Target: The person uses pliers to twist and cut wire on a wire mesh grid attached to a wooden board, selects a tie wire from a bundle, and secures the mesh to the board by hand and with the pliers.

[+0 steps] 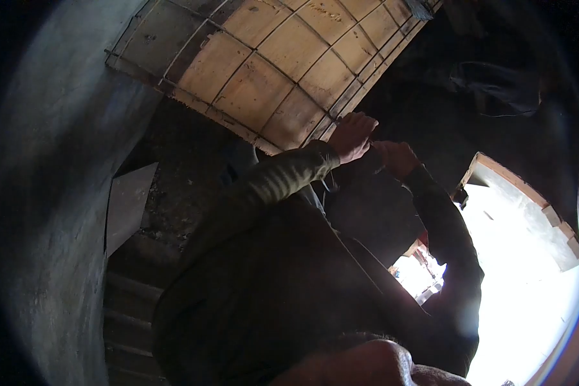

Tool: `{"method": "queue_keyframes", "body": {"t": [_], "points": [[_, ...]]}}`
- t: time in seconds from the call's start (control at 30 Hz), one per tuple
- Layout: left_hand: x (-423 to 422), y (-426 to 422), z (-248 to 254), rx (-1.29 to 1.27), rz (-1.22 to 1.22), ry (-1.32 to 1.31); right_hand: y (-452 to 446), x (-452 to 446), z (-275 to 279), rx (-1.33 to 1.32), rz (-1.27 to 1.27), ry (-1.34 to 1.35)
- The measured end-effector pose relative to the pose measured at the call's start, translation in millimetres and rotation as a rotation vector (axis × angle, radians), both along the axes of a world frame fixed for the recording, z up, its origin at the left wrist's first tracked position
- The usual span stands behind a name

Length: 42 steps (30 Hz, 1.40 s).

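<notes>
A tan board [270, 83] fills the top of the head view, with a wire mesh [256, 50] of crossing rods lying over it. Against the board's lower right corner is my left hand [354, 137], its fingers closed around something at the edge that is too dark to name. Just to the right, my right hand [399, 159] is closed too, close to the left one and apart from the board. Whatever sits in its fingers is hidden in shadow. Dark green sleeves cover both arms.
On the left rises a grey wall [51, 193]. A pale flat sheet [128, 206] leans near it above dark steps [132, 321]. Bright light comes through an opening [521, 309] at lower right, with a wood-edged frame [514, 177] along it.
</notes>
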<state>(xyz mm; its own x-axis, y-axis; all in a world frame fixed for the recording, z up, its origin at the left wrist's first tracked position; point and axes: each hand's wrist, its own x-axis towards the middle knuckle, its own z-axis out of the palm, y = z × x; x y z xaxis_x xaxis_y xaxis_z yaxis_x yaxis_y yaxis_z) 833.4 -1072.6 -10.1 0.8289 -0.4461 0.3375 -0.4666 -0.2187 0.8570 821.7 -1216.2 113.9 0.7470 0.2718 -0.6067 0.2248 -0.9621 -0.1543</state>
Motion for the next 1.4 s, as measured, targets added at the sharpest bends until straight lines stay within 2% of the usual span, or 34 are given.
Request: {"method": "queue_keyframes", "body": {"t": [0.03, 0.1, 0.13, 0.2, 0.27, 0.3, 0.33, 0.37, 0.4, 0.43, 0.57, 0.63, 0.67, 0.73, 0.77, 0.83, 0.87, 0.93, 0.97, 1.03, 1.17, 1.23, 1.37, 1.4], "points": [[1.2, 6.1, -3.0, -0.002, -0.001, -0.004, -3.8, -0.7, -4.2, 0.113, -0.070, 0.010], [1.8, 19.1, -9.0, -0.097, -0.168, -0.069, -12.1, 2.9, -8.0, 0.113, -0.087, 0.045], [4.1, 28.8, -7.6, -0.100, -0.173, -0.070, -13.3, 2.8, -7.3, 0.117, -0.105, 0.086], [14.0, 44.8, -2.7, -0.236, -0.372, 0.129, -12.1, 0.2, -7.1, 0.111, -0.194, 0.080], [19.8, 48.3, 10.0, -0.149, -0.304, 0.070, -9.1, -2.1, -6.0, 0.109, -0.280, 0.077], [18.2, 48.9, 15.1, -0.064, -0.230, 0.017, -6.7, -4.3, -3.7, 0.128, -0.248, 0.062], [15.0, 43.4, 20.6, -0.061, -0.227, 0.009, -4.9, -1.2, -3.2, 0.147, -0.211, 0.039], [3.7, 31.2, 29.3, 0.062, -0.275, 0.017, -10.9, -5.3, -10.1, 0.148, -0.209, 0.040], [-0.5, 16.3, 32.6, 0.182, -0.321, 0.017, -24.2, -10.2, -23.9, 0.085, -0.032, -0.017], [-15.2, -4.8, 14.1, 0.045, -0.132, -0.072, -36.7, -20.9, -34.4, 0.021, 0.138, -0.060], [-15.1, -16.9, -6.5, -0.081, -0.315, 0.006, -45.2, -34.7, -41.7, 0.120, 0.298, -0.231], [-11.8, -8.8, -9.4, -0.070, -0.280, -0.219, -2.0, -8.5, -9.6, 0.077, -0.451, 0.577], [-10.5, -9.4, -11.4, -0.072, -0.283, -0.218, 9.5, -3.9, -1.3, 0.076, -0.454, 0.579], [-10.7, -12.8, -17.3, -0.034, -0.346, -0.203, 23.6, -5.0, 11.2, 0.050, -1.010, 0.720], [-8.0, -15.8, -21.1, -0.033, -0.344, -0.203, 15.0, -16.7, 1.9, 0.049, -1.008, 0.721], [-4.0, -23.2, -24.9, 0.015, -0.408, -0.190, 4.1, -44.5, -14.6, -0.227, -0.374, 0.064], [0.7, -24.7, -26.7, 0.017, -0.406, -0.188, 6.0, -50.7, -8.7, -0.225, -0.372, 0.065], [8.1, -20.5, -15.4, -0.027, -0.444, 0.012, 49.2, -42.1, 33.9, -0.212, -0.098, -0.423], [12.9, -17.0, -10.2, -0.027, -0.446, 0.012, 48.1, -38.8, 34.4, -0.211, -0.099, -0.422], [19.0, -9.9, -0.6, -0.018, -0.510, 0.107, 40.9, -30.3, 33.7, -0.300, -0.049, -0.232], [22.9, -10.0, 2.8, 0.068, -0.567, 0.188, 37.8, -16.2, 37.2, -0.265, -0.009, -0.204], [17.8, -13.7, -6.6, -0.059, -0.471, 0.119, 41.0, -10.0, 41.0, -0.191, -0.185, -0.089], [5.9, -19.4, -17.5, -0.110, -0.369, -0.046, 48.5, -5.4, 44.6, -0.191, -0.268, -0.073], [2.6, -16.0, -12.2, -0.133, -0.233, -0.094, 49.4, -3.2, 44.5, -0.180, -0.353, -0.020]]}}
